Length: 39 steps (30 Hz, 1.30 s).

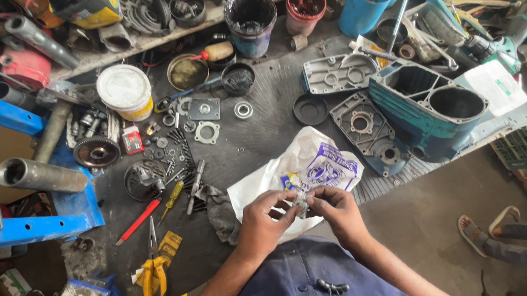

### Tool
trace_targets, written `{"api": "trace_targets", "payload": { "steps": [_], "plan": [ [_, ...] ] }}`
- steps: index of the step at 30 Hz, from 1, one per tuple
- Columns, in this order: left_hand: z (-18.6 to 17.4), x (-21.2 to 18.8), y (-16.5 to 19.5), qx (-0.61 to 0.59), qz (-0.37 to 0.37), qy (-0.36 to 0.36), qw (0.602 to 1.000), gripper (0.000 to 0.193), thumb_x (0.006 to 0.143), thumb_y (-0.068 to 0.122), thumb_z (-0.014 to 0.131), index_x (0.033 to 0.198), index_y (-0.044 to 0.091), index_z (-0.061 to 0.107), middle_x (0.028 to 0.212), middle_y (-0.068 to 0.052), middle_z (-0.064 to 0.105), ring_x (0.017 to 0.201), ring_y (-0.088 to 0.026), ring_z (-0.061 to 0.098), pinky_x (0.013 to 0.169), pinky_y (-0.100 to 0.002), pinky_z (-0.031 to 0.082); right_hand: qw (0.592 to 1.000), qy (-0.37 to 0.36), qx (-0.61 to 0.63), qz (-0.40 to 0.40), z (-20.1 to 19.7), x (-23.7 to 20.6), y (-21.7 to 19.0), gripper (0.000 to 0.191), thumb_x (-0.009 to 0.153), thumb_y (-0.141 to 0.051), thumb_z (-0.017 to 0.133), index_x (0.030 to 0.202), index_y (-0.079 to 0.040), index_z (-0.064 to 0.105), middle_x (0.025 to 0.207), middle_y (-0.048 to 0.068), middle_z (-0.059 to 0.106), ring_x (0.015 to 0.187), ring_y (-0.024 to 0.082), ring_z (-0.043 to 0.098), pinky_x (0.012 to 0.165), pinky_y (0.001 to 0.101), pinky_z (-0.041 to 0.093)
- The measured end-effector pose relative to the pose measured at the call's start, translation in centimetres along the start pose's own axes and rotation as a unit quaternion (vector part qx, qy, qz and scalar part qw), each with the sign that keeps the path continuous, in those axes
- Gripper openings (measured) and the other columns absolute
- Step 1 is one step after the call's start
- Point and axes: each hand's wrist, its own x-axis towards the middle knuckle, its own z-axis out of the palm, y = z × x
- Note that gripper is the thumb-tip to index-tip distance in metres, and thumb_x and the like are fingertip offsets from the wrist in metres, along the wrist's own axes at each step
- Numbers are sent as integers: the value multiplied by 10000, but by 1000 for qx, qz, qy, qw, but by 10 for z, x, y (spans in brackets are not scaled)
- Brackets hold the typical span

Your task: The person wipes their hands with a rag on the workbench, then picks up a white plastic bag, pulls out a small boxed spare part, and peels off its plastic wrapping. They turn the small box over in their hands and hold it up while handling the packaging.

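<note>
My left hand [264, 220] and my right hand [337, 208] meet in front of my chest. Together they pinch a small grey metal part [300, 203] between their fingertips. Just beyond the hands a white plastic bag with purple print [315, 166] lies on the dark greasy floor mat. A grey rag [220, 211] lies to the left of my left hand.
A teal machine housing [426, 107] and grey cover plates [362, 124] lie at the right. Bolts, washers, a gear [96, 152], screwdrivers and yellow pliers [151, 273] are scattered at the left, by a blue frame [31, 226]. Another person's sandalled feet [489, 224] are at the far right.
</note>
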Motion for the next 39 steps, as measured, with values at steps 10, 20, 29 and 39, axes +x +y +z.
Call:
{"api": "trace_targets", "payload": {
  "steps": [10, 20, 29, 39],
  "plan": [
    [-1, 9, 13, 151, 63, 14, 986, 196, 876, 143, 787, 1052, 66, 748, 944, -91, 762, 814, -248, 759, 675, -347, 600, 925, -15, -339, -173, 8, 3, -31, 152, 904, -120, 731, 980, 8, 762, 949, 57, 756, 782, 166, 715, 685, 328, 569],
    [10, 8, 7, 174, 169, 42, 969, 182, 864, 31, 780, 1013, 50, 677, 984, -91, 731, 869, -273, 750, 718, -359, 594, 917, -60, -332, -214, 0, 11, -49, 205, 798, 19, 797, 984, -44, 738, 972, 53, 745, 851, 176, 766, 711, 295, 623],
    [60, 9, -15, 103, 185, 93, 973, 234, 856, -79, 715, 1030, 58, 641, 1149, -111, 676, 1024, -257, 724, 830, -308, 615, 858, -40, -316, -402, -48, 24, -43, 298, 732, 108, 764, 968, -61, 699, 1093, 82, 701, 1013, 185, 727, 814, 283, 612],
    [100, 30, -55, -273, -111, 13, 956, 199, 981, 82, 697, 1099, -62, 628, 945, -77, 715, 851, -134, 715, 761, -292, 637, 932, -69, -240, -263, -79, 33, -57, 368, 815, 54, 681, 1159, -77, 671, 1199, 46, 695, 986, 159, 749, 783, 253, 604]
  ]
}}
